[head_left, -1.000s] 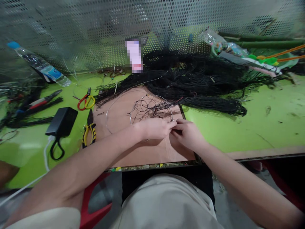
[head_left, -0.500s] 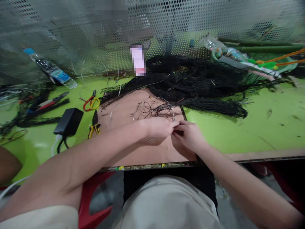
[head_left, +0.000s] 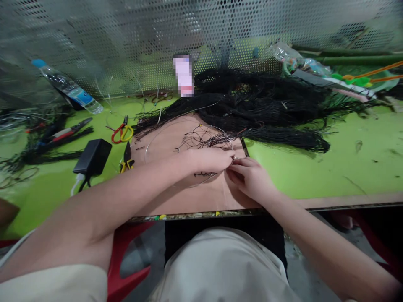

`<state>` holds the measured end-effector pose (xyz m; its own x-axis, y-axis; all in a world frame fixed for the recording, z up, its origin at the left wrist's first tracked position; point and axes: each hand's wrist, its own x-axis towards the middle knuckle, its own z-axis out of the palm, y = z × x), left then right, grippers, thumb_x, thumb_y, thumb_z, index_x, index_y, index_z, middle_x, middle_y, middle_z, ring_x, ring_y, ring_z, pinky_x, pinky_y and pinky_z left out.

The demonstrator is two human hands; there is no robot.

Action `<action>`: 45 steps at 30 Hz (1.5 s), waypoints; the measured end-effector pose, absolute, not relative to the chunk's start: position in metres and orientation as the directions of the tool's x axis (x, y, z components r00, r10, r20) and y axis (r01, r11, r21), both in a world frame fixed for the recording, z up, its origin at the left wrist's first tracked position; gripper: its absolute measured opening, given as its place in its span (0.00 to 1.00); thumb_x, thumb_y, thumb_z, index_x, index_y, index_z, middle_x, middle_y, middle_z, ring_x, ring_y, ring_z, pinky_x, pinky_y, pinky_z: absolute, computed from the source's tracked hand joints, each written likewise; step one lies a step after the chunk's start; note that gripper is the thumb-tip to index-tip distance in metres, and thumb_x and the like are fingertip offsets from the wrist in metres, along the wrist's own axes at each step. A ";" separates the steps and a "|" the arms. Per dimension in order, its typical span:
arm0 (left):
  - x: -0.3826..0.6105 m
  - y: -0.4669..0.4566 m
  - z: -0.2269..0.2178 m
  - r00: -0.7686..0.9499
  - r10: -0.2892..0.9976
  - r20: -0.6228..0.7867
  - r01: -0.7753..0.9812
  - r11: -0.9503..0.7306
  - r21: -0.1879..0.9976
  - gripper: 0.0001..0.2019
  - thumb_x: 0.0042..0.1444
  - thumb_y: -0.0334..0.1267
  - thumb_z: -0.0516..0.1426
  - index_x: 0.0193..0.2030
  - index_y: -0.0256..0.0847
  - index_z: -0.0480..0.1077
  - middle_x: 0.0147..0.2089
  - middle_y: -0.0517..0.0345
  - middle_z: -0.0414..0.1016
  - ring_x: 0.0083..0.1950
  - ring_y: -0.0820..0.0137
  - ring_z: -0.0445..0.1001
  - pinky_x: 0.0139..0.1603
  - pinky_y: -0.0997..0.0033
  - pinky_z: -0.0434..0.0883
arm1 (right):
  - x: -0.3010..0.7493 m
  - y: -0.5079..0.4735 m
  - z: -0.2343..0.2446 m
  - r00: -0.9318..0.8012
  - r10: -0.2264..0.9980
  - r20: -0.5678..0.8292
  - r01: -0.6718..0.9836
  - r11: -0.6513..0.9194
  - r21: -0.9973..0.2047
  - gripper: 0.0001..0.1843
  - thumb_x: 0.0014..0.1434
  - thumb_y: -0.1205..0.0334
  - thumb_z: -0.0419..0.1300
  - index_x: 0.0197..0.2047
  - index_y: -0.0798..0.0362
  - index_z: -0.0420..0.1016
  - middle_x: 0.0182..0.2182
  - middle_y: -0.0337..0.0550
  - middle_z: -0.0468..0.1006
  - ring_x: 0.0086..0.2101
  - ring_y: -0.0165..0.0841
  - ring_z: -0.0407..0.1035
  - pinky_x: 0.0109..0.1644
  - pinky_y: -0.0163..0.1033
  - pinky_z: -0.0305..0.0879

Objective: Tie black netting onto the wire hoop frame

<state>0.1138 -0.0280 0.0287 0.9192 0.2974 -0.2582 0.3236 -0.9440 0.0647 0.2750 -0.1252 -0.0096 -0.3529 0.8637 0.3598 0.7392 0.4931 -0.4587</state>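
Note:
My left hand (head_left: 215, 160) is closed, its fingertips pinched on a thin wire hoop (head_left: 201, 183) at its right side. My right hand (head_left: 248, 175) meets those fingertips, its thumb and forefinger closed on the same stretch of wire. Just what lies between the fingertips is too small to make out. Loose dark netting (head_left: 217, 139) lies across the hoop, partly hidden under my left hand and forearm. Beneath both hands is a pinkish-brown board (head_left: 163, 201). Behind them a large heap of black net (head_left: 270, 105) spreads over the board's far edge.
Left of the board lie yellow-handled pliers (head_left: 126, 161), red-and-yellow-handled cutters (head_left: 122, 132), a black power adapter (head_left: 92, 157) and red-handled pliers (head_left: 71, 130). A water bottle (head_left: 71, 90) leans against the perforated metal panel (head_left: 126, 37). A pixelated phone-like object (head_left: 184, 77) stands behind the net.
The view has shifted slightly. My left fingertips have lifted a little off my right ones, showing wire between them. More dark netting shows below my left hand.

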 end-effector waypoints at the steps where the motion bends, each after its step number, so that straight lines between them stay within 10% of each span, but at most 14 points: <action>1: 0.114 -0.029 0.028 0.918 0.297 -0.264 0.318 -0.947 0.039 0.14 0.67 0.29 0.46 0.47 0.32 0.72 0.46 0.48 0.77 0.34 0.69 0.73 0.35 0.69 0.65 | 0.275 -0.125 -0.010 -0.360 0.863 0.355 0.738 0.496 -0.457 0.11 0.63 0.67 0.59 0.44 0.54 0.83 0.42 0.51 0.81 0.41 0.40 0.72 0.47 0.46 0.69; 9: 0.115 -0.033 0.029 0.912 0.290 -0.290 0.283 -0.957 -0.067 0.16 0.66 0.26 0.44 0.47 0.28 0.73 0.45 0.44 0.76 0.32 0.69 0.71 0.35 0.69 0.65 | 0.277 -0.125 -0.012 -0.399 0.843 0.360 0.721 0.531 -0.446 0.11 0.64 0.67 0.59 0.41 0.52 0.84 0.42 0.50 0.82 0.41 0.40 0.70 0.46 0.47 0.70; 21: 0.092 -0.034 0.017 0.926 0.367 -0.091 0.378 -0.881 0.284 0.10 0.68 0.35 0.49 0.44 0.35 0.71 0.50 0.50 0.73 0.44 0.68 0.73 0.42 0.71 0.68 | 0.279 -0.117 -0.007 -0.274 0.919 0.283 0.718 0.391 -0.576 0.09 0.60 0.67 0.62 0.38 0.48 0.84 0.34 0.42 0.84 0.33 0.35 0.75 0.38 0.38 0.68; 31: 0.096 -0.054 0.015 0.834 0.552 0.014 0.530 -0.807 0.261 0.08 0.65 0.29 0.51 0.41 0.33 0.72 0.47 0.49 0.74 0.49 0.64 0.71 0.52 0.64 0.69 | 0.291 -0.097 -0.002 -0.666 0.710 0.229 0.675 0.704 -0.220 0.11 0.66 0.68 0.54 0.44 0.54 0.78 0.39 0.46 0.80 0.36 0.34 0.73 0.38 0.37 0.61; 45: 0.097 -0.097 0.009 0.540 0.805 0.245 0.730 -0.593 0.340 0.08 0.62 0.27 0.55 0.36 0.35 0.76 0.49 0.49 0.74 0.53 0.59 0.67 0.55 0.55 0.71 | 0.288 -0.109 -0.008 -0.751 0.616 0.236 0.645 0.761 0.066 0.12 0.67 0.72 0.51 0.37 0.57 0.75 0.31 0.47 0.75 0.30 0.34 0.65 0.31 0.41 0.54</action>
<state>0.0972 -0.0974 0.0091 0.5401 0.8050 0.2453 0.7296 -0.5932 0.3403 0.2880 -0.1088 -0.0078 -0.7515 0.6159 0.2365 0.6448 0.7615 0.0660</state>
